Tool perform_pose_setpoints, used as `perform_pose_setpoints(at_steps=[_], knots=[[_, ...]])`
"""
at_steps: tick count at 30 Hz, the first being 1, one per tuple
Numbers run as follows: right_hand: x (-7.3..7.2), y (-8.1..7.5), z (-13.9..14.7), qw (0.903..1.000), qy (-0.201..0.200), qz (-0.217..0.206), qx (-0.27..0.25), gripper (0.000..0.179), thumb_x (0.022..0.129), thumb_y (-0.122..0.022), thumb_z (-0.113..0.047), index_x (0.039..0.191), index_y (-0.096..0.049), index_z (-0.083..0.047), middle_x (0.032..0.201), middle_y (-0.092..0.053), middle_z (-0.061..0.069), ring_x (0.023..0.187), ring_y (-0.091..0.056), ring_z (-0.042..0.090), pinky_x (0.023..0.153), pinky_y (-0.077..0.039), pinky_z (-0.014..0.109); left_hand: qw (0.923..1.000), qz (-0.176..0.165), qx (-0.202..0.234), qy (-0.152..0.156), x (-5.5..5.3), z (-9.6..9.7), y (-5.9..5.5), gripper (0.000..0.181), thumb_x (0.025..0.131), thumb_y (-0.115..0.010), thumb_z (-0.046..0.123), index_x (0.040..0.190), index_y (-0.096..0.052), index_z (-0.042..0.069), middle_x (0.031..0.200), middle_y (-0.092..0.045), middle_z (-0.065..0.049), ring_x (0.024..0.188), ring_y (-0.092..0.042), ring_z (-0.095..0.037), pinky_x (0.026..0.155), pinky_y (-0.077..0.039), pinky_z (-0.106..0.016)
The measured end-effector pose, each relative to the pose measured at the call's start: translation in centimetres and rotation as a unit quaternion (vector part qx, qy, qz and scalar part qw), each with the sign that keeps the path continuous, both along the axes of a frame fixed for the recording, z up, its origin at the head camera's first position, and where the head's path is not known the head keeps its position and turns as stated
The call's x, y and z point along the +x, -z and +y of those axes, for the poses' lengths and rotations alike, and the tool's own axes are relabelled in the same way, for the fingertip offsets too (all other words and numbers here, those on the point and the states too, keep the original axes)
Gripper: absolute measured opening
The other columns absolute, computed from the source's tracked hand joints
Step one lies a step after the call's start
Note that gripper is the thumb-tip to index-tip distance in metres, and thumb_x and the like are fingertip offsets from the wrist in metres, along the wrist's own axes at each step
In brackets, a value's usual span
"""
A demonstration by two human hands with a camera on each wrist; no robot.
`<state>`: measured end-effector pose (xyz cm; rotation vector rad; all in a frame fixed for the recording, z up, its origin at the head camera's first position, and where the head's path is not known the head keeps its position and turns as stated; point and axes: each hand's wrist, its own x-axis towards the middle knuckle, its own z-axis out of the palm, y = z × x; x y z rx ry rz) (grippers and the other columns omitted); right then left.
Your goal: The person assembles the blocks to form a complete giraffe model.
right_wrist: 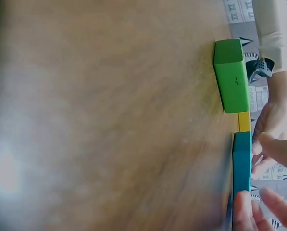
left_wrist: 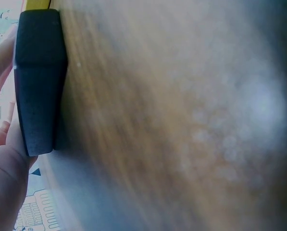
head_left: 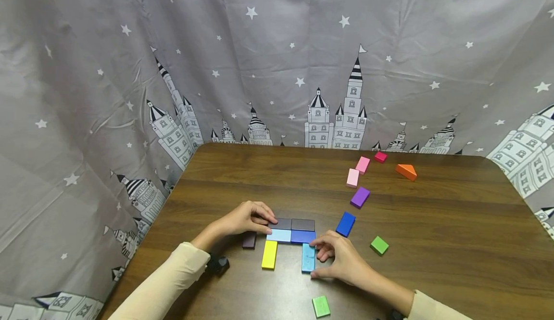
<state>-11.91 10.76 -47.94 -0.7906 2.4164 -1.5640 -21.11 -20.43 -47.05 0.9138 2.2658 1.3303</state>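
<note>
My left hand (head_left: 250, 217) is at the left end of a small arrangement of blocks. Its index fingertip is at a dark grey block (head_left: 282, 224), its thumb tip at the light blue block (head_left: 279, 235) below. A second grey block (head_left: 303, 225) and a blue block (head_left: 303, 236) continue these two rows. On the right, my right hand (head_left: 339, 257) spans a cyan block (head_left: 308, 257) upright under the blue one, fingertips along its side; its thumb (right_wrist: 280, 151) appears raised off the block in the right wrist view. A yellow block (head_left: 269, 255) stands under the light blue one.
A dark block (head_left: 248, 240) lies beside the left hand. A green block (head_left: 321, 306) is nearer, another green block (head_left: 379, 245) to the right. Blue (head_left: 346, 224), purple (head_left: 360, 197), pink (head_left: 352, 178) and red (head_left: 380, 157) blocks trail back, with an orange triangle (head_left: 407, 171).
</note>
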Motion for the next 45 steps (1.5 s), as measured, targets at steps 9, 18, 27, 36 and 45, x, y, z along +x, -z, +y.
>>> perform_pose_setpoints(at_steps=[9, 18, 27, 36, 45], knots=[[1.1, 0.2, 1.8, 0.9905, -0.099, 0.013, -0.094, 0.036, 0.076, -0.088, -0.011, 0.104, -0.069, 0.004, 0.091, -0.063, 0.016, 0.076, -0.065, 0.024, 0.067, -0.059, 0.031, 1.0, -0.002, 0.005, 0.0, 0.2, -0.1, 0.0, 0.025, 0.081, -0.082, 0.003, 0.105, -0.076, -0.002, 0.109, -0.067, -0.012, 0.105, -0.062, -0.025, 0.087, -0.055, -0.03], [2.0, 0.9, 2.9, 0.9743, -0.197, 0.044, -0.1, 0.042, 0.073, -0.09, -0.009, 0.108, -0.068, 0.0, 0.1, -0.064, 0.014, 0.08, -0.065, 0.026, 0.069, -0.058, 0.032, 0.9999, -0.008, 0.008, -0.003, 0.3, -0.1, -0.1, 0.025, 0.081, -0.081, 0.002, 0.105, -0.076, -0.003, 0.109, -0.067, -0.013, 0.105, -0.062, -0.026, 0.087, -0.055, -0.03], [2.5, 1.1, 3.0, 0.9722, -0.217, 0.064, -0.062, 0.044, 0.069, -0.092, -0.012, 0.106, -0.07, -0.005, 0.1, -0.065, 0.006, 0.079, -0.064, 0.019, 0.068, -0.057, 0.027, 0.9999, -0.009, 0.008, -0.001, 0.3, -0.1, -0.1, 0.025, 0.081, -0.082, 0.003, 0.105, -0.076, -0.002, 0.11, -0.066, -0.013, 0.106, -0.062, -0.027, 0.088, -0.055, -0.03], [2.5, 1.1, 2.9, 0.9673, -0.225, 0.117, -0.014, 0.036, 0.068, -0.093, -0.013, 0.098, -0.072, -0.012, 0.092, -0.068, -0.002, 0.078, -0.062, 0.009, 0.067, -0.054, 0.02, 1.0, -0.004, 0.007, 0.001, 0.1, 0.0, 0.0, 0.025, 0.082, -0.081, 0.003, 0.105, -0.076, -0.003, 0.11, -0.066, -0.014, 0.107, -0.062, -0.028, 0.087, -0.055, -0.03], [2.6, 0.9, 2.9, 0.9647, -0.229, 0.13, 0.0, 0.036, 0.067, -0.092, -0.007, 0.096, -0.071, -0.013, 0.09, -0.067, -0.003, 0.08, -0.061, 0.005, 0.068, -0.053, 0.018, 1.0, -0.005, 0.005, 0.001, 0.2, 0.1, -0.3, 0.025, 0.081, -0.082, 0.002, 0.105, -0.076, -0.003, 0.11, -0.066, -0.013, 0.107, -0.062, -0.026, 0.088, -0.055, -0.029]])
